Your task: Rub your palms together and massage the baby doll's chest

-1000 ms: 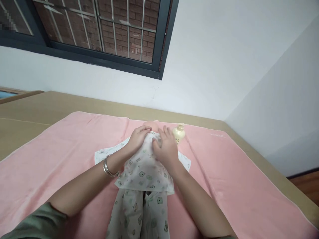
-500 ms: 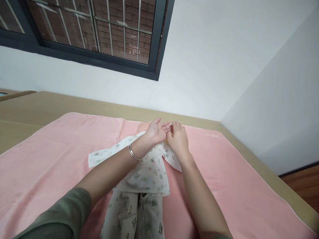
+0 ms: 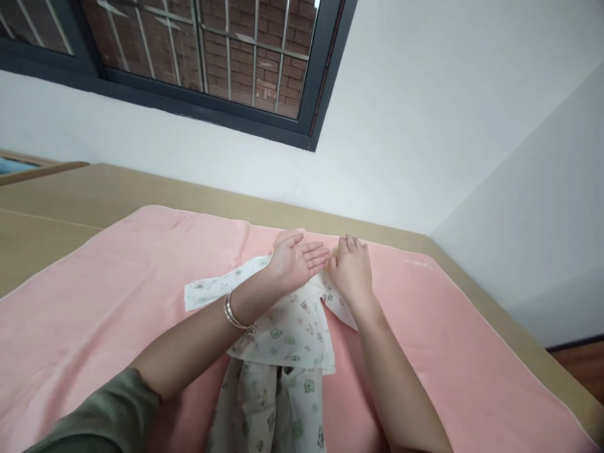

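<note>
One flat, empty left hand (image 3: pixel 301 261), palm up over the shirt (image 3: pixel 289 340); right hand (image 3: pixel 352 272) at the bottle (image 3: pixel 335 249), grip unclear: a loose hold could tip it.

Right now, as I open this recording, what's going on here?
A person holds their left hand open, palm up, above a printed top laid out on a pink blanket. Their right hand is curled over a pale object, mostly hidden, so its grip is unclear. Printed trousers extend below the top's hem.
</note>
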The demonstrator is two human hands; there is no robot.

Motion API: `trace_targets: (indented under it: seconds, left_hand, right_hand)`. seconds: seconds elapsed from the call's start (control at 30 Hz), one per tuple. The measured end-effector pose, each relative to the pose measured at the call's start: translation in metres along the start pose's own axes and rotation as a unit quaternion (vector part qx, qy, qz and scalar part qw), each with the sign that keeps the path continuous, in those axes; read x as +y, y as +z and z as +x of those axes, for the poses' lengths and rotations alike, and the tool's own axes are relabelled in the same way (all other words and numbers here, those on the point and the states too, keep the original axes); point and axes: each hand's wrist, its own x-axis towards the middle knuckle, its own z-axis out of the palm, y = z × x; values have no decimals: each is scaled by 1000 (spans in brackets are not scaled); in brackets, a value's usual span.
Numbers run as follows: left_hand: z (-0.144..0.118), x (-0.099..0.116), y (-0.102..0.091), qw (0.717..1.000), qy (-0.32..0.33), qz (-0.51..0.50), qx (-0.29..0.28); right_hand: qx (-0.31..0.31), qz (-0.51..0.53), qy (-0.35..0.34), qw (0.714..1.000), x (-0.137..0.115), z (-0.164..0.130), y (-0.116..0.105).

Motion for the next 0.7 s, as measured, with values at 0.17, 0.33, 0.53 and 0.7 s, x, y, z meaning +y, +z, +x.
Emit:
trace_targets:
  seconds: [0.17, 0.33, 0.53, 0.7]
  left_hand:
    - [-42, 10, 5, 1000, -5, 4, -3]
    - [-82, 9, 19, 996, 44, -7, -75]
    - [-107, -3, 19, 975, 160, 100, -120]
    - [-124, -32, 10, 873, 301, 333, -191]
  right_hand:
    - [-1, 199, -8, 980, -30, -19, -5]
    - [28, 289, -19, 957, -69, -58, -20]
    - [-18, 345, -130, 929, -99, -101, -49]
    - [44, 464, -125, 876, -88, -95, -55]
